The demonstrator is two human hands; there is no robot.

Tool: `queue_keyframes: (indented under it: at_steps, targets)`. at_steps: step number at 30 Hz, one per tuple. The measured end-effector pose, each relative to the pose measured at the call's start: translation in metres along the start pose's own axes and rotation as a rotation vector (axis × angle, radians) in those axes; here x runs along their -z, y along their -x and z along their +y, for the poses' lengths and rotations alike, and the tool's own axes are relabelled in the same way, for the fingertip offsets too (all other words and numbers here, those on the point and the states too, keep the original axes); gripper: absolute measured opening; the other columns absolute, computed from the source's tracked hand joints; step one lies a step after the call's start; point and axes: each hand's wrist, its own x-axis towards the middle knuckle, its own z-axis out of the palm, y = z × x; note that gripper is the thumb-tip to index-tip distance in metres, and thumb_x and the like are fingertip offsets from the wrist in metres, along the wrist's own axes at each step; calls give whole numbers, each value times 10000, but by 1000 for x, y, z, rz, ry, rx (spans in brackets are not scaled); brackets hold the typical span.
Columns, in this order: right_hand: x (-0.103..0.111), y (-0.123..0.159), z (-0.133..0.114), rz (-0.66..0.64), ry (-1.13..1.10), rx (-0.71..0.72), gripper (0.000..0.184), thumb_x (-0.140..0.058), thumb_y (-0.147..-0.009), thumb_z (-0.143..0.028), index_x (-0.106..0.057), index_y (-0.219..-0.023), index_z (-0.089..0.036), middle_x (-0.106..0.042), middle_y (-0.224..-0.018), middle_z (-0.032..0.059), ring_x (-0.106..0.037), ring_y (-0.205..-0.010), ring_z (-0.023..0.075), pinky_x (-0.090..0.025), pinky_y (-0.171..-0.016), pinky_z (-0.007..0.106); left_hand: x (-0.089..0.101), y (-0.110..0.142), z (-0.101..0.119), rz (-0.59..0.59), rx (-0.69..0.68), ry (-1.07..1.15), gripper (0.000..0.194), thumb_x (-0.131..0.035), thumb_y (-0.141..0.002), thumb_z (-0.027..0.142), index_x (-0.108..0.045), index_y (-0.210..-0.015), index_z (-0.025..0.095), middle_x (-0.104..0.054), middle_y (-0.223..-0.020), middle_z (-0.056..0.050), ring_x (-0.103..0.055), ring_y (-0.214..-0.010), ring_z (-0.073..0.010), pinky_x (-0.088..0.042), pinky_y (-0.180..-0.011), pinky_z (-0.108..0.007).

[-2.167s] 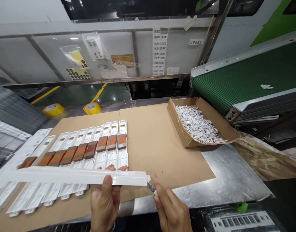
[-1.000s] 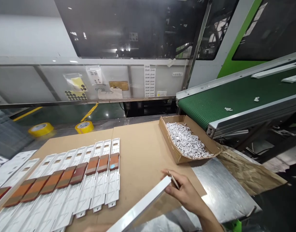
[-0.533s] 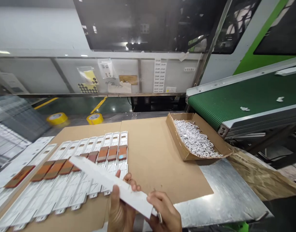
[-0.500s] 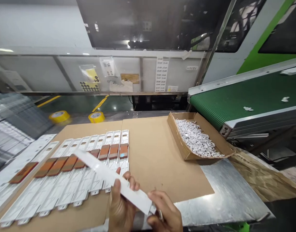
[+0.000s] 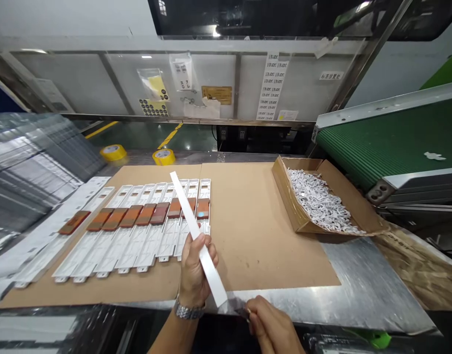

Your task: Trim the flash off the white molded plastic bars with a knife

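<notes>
– Where is the white strip (image 5: 187, 211) held?
– Mid-frame, wrapped by the left hand (image 5: 192, 275) near its middle, best gripped there: likely light, stiff, slick; a blurred tool (image 5: 242, 311) is pinched by the right hand (image 5: 272, 322)
– Its long axis?
– Slanted, upper left to lower right, towards the tool

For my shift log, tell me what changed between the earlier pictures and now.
The white strip, nearly level at first, has swung to a steep slant, far end pointing away from the person. The right hand has come off its near end but still holds the small tool. Unchanged: the left hand grips the strip; the brown blocks and cardboard box stay put.
</notes>
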Motion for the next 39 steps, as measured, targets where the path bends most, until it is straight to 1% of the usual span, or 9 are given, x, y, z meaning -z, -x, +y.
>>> queue_keyframes:
  at_steps: [2, 6, 10, 14, 17, 26, 33, 39]
  targets:
    - [-3, -1, -1, 44, 92, 26, 284, -299, -977, -359, -490, -806, -236, -515, -670, -23, -511, -591, 117, -356, -539, 215, 0, 1, 0, 6, 0, -16, 270, -672, -727, 296, -422, -772, 202, -413, -655, 75, -340, -435, -23, -282, -362, -143]
    - [-9, -2, -1, 82, 164, 64, 315, -282, -981, -394, -523, -853, -235, -560, -694, -14, -539, -602, 125, -362, -547, 224, 0, 2, 0, 13, -7, -38, 279, -684, -717, 296, -437, -816, 212, -400, -639, 86, -340, -429, -25, -283, -364, -145]
    - [-9, -3, -1, 92, 278, 90, 319, -299, -981, -330, -483, -744, -218, -533, -636, -14, -517, -549, 116, -345, -503, 217, 0, 3, -1, 17, -17, -54, 296, -693, -710, 299, -453, -868, 226, -396, -626, 92, -349, -427, -30, -291, -371, -150]
    - [-8, -4, -1, 90, 366, 131, 307, -316, -977, -292, -436, -705, -214, -520, -609, -20, -508, -519, 105, -327, -477, 214, -1, 4, -3, 19, -23, -64, 277, -688, -716, 298, -448, -833, 224, -402, -625, 90, -360, -434, -31, -293, -382, -150]
    - [-9, -4, 1, 87, 386, 131, 297, -319, -976, -283, -425, -706, -215, -512, -601, -23, -506, -513, 104, -324, -477, 216, -1, 4, -3, 20, -24, -70, 277, -692, -711, 297, -447, -817, 223, -399, -621, 90, -359, -432, -30, -288, -382, -149]
    - [-10, -3, 4, 84, 381, 120, 288, -319, -978, -280, -426, -718, -216, -516, -604, -27, -512, -519, 101, -325, -484, 215, 0, 3, -3, 33, -31, -85, 283, -692, -708, 290, -456, -849, 228, -393, -608, 90, -348, -420, -32, -266, -363, -146]
    - [-10, -4, 4, 91, 426, 125, 308, -315, -980, -285, -424, -700, -215, -515, -600, -26, -502, -501, 96, -323, -476, 215, -2, 4, -4, 38, -27, -98, 290, -692, -705, 300, -458, -862, 230, -387, -599, 96, -342, -413, -30, -263, -363, -144]
    - [-9, -4, 4, 93, 448, 137, 326, -304, -983, -293, -423, -689, -217, -499, -578, -32, -490, -475, 95, -317, -473, 223, -2, 3, -4, 50, -45, -119, 271, -675, -725, 284, -461, -880, 227, -411, -589, 95, -356, -415, -31, -268, -370, -145]
